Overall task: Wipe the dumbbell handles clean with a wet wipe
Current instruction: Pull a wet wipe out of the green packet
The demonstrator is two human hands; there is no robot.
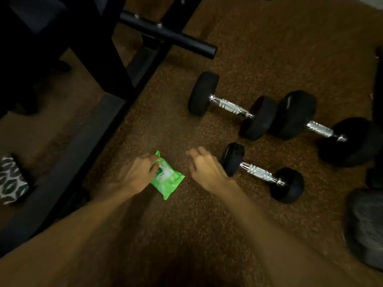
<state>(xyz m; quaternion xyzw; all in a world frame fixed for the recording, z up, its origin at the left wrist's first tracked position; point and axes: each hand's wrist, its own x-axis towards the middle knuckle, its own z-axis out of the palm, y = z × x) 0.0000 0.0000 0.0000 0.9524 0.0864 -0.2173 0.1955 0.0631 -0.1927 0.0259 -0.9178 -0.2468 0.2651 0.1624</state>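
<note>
The left hand's [136, 175] fingers [150, 157] curl over the far corner of the green wet wipe pack [169, 181] on the carpet [165, 125]. The right hand [205, 168] hangs loosely curled (holding nothing). The smallest dumbbell [259, 172] lies just right of its fingers.

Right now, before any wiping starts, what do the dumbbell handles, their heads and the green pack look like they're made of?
The dumbbell handles look like bright metal, likely chromed steel: sharp highlights and ringed bands that may be knurled. The heads are matte black with no shine, probably rubber-coated. The green pack looks like thin glossy plastic film, with flattened sealed ends and light glare.
</note>
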